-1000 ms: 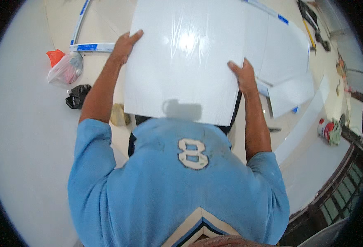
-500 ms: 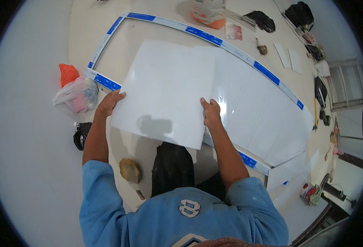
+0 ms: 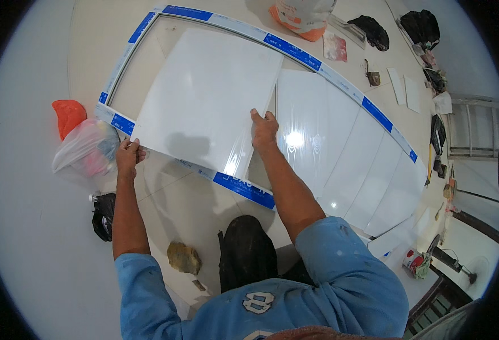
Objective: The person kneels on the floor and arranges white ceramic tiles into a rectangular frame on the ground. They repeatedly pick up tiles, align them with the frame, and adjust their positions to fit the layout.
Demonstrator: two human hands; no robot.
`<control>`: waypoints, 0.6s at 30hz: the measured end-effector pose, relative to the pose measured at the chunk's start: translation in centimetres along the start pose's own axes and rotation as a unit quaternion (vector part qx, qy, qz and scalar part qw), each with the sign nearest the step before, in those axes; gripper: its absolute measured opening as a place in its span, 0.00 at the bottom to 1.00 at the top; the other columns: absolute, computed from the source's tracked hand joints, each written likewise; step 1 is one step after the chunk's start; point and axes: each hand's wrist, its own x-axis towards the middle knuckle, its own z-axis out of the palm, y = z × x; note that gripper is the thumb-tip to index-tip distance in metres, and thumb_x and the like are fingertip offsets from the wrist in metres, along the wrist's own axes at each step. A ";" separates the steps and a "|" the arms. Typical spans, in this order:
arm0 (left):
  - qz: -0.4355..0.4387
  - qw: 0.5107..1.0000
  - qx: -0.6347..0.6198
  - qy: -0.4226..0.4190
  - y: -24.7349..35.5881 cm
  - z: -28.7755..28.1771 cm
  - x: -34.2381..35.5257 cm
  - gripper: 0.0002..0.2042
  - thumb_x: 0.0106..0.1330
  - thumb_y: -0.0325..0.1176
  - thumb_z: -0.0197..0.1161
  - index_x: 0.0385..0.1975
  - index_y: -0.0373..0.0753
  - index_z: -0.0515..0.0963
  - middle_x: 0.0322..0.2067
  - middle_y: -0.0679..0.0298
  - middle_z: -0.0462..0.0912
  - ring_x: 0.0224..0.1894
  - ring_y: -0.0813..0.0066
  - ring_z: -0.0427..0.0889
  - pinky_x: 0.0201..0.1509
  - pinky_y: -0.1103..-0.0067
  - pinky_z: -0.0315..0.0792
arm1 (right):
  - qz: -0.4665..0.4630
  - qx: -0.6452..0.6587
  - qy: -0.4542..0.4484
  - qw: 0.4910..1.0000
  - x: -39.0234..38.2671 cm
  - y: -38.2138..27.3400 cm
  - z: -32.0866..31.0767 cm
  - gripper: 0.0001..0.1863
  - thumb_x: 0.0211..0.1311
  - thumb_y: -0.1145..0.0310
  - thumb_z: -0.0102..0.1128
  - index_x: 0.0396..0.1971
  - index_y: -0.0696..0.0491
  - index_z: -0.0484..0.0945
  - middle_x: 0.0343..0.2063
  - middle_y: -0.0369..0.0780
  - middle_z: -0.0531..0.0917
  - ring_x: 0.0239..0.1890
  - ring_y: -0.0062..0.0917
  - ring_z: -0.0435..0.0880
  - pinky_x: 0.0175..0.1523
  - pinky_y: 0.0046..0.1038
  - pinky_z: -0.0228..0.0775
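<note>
A glossy white panel [image 3: 201, 88] lies tilted over the left part of a long frame [image 3: 244, 191] with blue and white protective film. My left hand [image 3: 128, 158] grips the panel's near left corner, beside the frame's near rail. On the panel's right edge, my right hand [image 3: 265, 131] is closed with the thumb on top; its other fingers are partly hidden. Right of it, several white strips [image 3: 303, 122] fill the frame side by side. A gap shows between them and the held panel.
At the left are an orange bag [image 3: 68, 117], a clear plastic bag [image 3: 88, 150] and a black bag [image 3: 103, 217]. A brown stone-like lump [image 3: 184, 258] sits by my knee. Beyond the frame stand a white-and-orange sack [image 3: 303, 17] and a black bag [image 3: 370, 32]. A paint can [image 3: 415, 262] is at the right.
Both hands have carried the white panel leftward and lowered it toward the frame. A gap now shows between it and the strips, and the near rail is more exposed.
</note>
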 end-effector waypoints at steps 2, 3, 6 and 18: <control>0.021 0.999 0.034 -0.010 0.5 0.1 1.1 0.12 0.73 0.36 0.66 0.49 0.36 0.79 0.29 0.66 0.82 0.26 0.77 0.83 0.29 0.80 0.78 | -0.004 -0.005 0.011 1.000 0.3 0.5 0.1 0.12 0.65 0.71 0.74 0.28 0.55 0.77 0.27 0.34 0.78 0.28 0.19 0.72 0.33 0.29 0.66; 0.032 0.998 0.045 -0.021 0.8 0.2 1.7 0.12 0.73 0.35 0.66 0.49 0.36 0.79 0.29 0.67 0.82 0.26 0.78 0.82 0.28 0.80 0.78 | -0.008 -0.012 0.017 1.000 0.4 0.7 0.1 0.11 0.64 0.70 0.74 0.30 0.55 0.78 0.29 0.35 0.79 0.29 0.20 0.73 0.35 0.29 0.68; 0.061 0.995 0.068 -0.033 1.7 0.5 3.2 0.12 0.73 0.35 0.66 0.49 0.35 0.80 0.29 0.67 0.81 0.26 0.79 0.81 0.29 0.79 0.77 | 0.013 0.013 0.035 0.999 0.4 1.2 0.0 0.10 0.64 0.71 0.75 0.31 0.55 0.79 0.31 0.36 0.81 0.31 0.21 0.76 0.38 0.29 0.70; 0.067 0.986 0.148 -0.046 2.5 0.7 6.0 0.14 0.70 0.33 0.68 0.51 0.33 0.80 0.28 0.68 0.80 0.28 0.79 0.80 0.29 0.80 0.74 | -0.030 0.016 0.062 0.998 -0.3 1.5 0.6 0.09 0.66 0.74 0.71 0.31 0.56 0.77 0.31 0.34 0.80 0.33 0.20 0.74 0.41 0.29 0.70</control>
